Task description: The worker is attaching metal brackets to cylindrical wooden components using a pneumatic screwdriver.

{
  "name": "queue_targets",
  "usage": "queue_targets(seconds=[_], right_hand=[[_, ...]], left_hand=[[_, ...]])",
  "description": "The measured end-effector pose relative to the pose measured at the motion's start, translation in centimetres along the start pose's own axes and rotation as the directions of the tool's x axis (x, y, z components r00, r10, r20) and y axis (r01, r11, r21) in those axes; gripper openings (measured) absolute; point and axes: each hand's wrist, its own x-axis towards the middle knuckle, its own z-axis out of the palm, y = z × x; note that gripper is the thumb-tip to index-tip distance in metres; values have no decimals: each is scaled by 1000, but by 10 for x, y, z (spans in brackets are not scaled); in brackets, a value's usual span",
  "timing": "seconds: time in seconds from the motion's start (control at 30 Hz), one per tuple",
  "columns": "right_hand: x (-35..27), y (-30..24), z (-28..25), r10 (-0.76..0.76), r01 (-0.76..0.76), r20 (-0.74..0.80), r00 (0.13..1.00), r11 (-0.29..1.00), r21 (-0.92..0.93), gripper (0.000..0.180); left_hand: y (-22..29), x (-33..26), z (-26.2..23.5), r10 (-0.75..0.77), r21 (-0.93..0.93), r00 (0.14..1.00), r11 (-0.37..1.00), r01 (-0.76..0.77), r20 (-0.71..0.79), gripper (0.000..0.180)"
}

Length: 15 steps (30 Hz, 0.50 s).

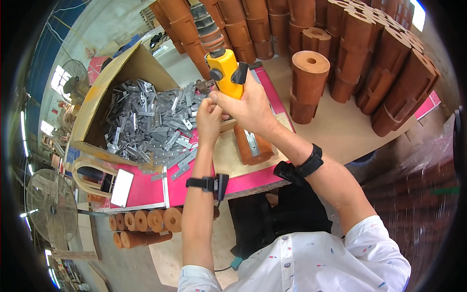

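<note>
A yellow power tool with black knobs [226,70] is wrapped in my right hand [253,104], a dark ribbed piece rising from its top. My left hand [209,119] is closed in a pinch just beside the tool's lower part; whatever its fingers hold is hidden. Below both hands lies a reddish-brown wooden cylinder [260,152] on its side. A grey metal strip with holes [252,144] rests lengthwise along it. The cylinder sits on a pale board [226,163], and my right forearm passes beside it.
Left of my hands, a tipped cardboard box [92,109] spills many metal strips [155,121] onto the pink tabletop [187,187]. A white phone [122,188] lies at the table's edge. Wooden cylinders [309,73] stand stacked at the back and right; others [155,220] lie below the table.
</note>
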Motion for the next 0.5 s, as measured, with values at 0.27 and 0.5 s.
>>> queue_targets(seconds=[0.27,0.5], right_hand=[[4,-2,0,-48,48,1,999,999,-20,43],[2,-31,-5,1,-3,14,1000,991,137,42]], left_hand=[[-3,-88,-19,-169,-261,986,951,165,5,23],[28,-119,-5,-104,-347,994,931,112,41,42]])
